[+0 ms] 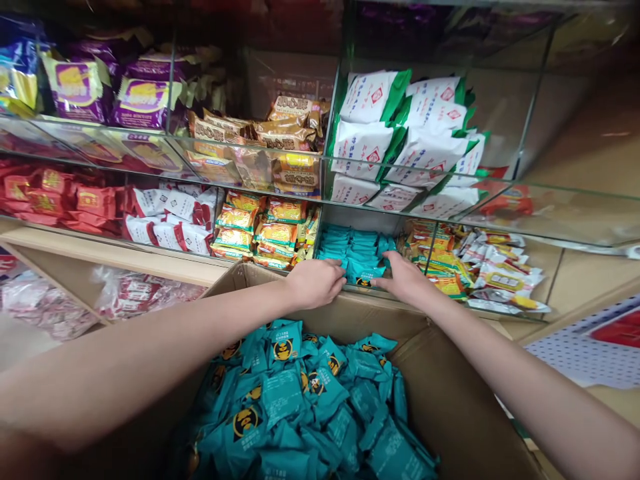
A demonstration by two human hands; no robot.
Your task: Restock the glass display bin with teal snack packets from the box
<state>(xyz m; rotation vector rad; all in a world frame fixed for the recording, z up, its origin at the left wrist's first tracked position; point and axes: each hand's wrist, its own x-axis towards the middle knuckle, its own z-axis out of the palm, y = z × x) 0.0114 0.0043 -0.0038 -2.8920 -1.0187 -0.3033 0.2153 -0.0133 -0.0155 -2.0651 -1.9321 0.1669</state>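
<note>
Small teal snack packets [353, 248] lie in stacked rows in a glass-divided shelf compartment straight ahead. My left hand [317, 281] is at the compartment's left front, with its fingers curled in beside the packets. Whether those fingers pinch a packet is hidden. On the other side, my right hand [404, 277] has its thumb and forefinger apart, the thumb touching the front teal packet [364, 275]. Below my forearms, a cardboard box [460, 393] holds a heap of loose teal packets [283, 397], several showing a round black and yellow emblem.
Yellow-orange packets [277, 233] fill the compartment to the left, and mixed yellow and white packets [505, 270] lie to the right. A glass shelf edge [425, 215] runs above my hands. White and green bags [373, 97] stand on the upper shelf, beside brown packets [285, 137].
</note>
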